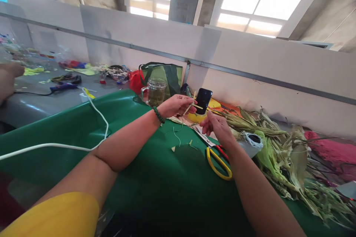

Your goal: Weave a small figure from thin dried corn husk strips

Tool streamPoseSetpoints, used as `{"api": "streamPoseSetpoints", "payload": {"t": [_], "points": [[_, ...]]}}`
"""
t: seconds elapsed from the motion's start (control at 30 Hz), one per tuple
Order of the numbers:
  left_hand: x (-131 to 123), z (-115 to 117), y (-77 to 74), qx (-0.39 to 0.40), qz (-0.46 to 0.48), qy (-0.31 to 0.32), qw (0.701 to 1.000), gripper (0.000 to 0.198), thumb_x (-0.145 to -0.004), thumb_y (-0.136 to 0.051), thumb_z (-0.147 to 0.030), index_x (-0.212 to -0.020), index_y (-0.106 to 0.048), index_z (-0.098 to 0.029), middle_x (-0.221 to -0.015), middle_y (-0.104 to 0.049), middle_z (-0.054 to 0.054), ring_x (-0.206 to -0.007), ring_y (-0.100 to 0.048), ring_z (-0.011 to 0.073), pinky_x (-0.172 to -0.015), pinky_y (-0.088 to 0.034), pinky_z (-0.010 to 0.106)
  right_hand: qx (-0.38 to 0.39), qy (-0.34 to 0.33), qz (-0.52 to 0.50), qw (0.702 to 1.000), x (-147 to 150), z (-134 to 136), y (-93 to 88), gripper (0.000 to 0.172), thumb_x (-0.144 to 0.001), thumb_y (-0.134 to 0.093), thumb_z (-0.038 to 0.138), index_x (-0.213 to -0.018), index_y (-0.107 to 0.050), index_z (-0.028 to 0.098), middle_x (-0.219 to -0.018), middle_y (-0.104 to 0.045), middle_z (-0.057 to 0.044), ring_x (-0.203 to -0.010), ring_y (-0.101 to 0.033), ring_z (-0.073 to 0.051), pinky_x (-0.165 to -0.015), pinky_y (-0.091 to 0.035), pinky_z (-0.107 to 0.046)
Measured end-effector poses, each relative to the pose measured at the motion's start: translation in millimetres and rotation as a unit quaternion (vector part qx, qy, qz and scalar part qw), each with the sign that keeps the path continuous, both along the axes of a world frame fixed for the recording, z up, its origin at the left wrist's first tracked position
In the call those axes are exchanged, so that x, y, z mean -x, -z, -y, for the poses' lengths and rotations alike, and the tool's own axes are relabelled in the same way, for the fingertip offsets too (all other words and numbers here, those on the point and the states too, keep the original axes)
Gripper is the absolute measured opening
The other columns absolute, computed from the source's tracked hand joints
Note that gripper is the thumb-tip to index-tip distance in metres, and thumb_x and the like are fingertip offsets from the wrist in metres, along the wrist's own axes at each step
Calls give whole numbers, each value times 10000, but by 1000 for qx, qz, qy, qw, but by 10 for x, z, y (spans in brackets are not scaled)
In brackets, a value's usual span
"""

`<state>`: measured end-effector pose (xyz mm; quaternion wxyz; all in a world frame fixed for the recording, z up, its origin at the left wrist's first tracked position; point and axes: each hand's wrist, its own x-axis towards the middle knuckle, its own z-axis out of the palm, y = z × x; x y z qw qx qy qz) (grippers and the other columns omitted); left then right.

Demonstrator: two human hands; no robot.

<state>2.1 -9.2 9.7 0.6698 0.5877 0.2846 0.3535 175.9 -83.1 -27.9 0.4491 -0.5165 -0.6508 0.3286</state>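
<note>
In the head view, crossed pale strips (pixel 198 107), just right of centre, are pinched in the left hand's (pixel 178 106) grip; loose ends suggest a piece only partly made. Dried husks (pixel 299 164) at lower right look unused. The left arm stretches from lower left; the right hand (pixel 219 127) curls nearby, its grip's contents unclear, above yellow-handled scissors (pixel 209 142).

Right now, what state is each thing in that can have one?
Left hand: closed on pale strips
Pale strips: crossed, held up
Right hand: fingers curled, grip unclear
Scissors: lying on green cover
Phone: propped up, screen dark
Glass mug: upright, contents unclear
Husks: heaped
</note>
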Motion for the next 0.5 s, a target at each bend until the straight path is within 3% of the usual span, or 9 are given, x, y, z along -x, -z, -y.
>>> {"api": "streamPoseSetpoints", "payload": {"t": [0.1, 0.23, 0.4, 0.5], "points": [[-6, 38, -6, -13, 22, 8, 1000, 265, -721, -756, -261, -903, -678, -85, -725, -721, 84, -615, -644, 105, -530, -425, 164, 41, -26, -32, 998, 49, -30, 38, 632, -671, -527, 783, -683, -649, 163, -563, -650, -51, -453, -560, -128, -464, -470, -257], [-115, 120, 109, -56, 27, 16, 998, 298, -659, -786, -202, -905, -671, -79, -706, -713, 53, -520, -565, 63, -502, -392, 166, 12, -17, -64, 998, 188, -88, 149, 593, -625, -599, 757, -733, -652, 176, -667, -683, -48, -512, -594, -134, -527, -513, -277], [-214, 135, 255, -101, 14, -43, 994, 256, -641, -785, -211, -848, -697, -88, -670, -703, 45, -551, -580, 84, -534, -415, 185, -65, 12, -30, 997, 244, -100, 210, 518, -724, -558, 670, -583, -601, 173, -532, -598, -22, -442, -496, -109, -452, -416, -250], [-177, 78, 222, -109, 27, -59, 992, 243, -631, -785, -212, -816, -699, -81, -635, -693, 38, -535, -568, 83, -549, -428, 195, -143, 54, 35, 988, 334, -18, 263, 464, -797, -524, 552, -508, -525, 189, -468, -513, 7, -444, -430, -97, -447, -343, -237]]}}
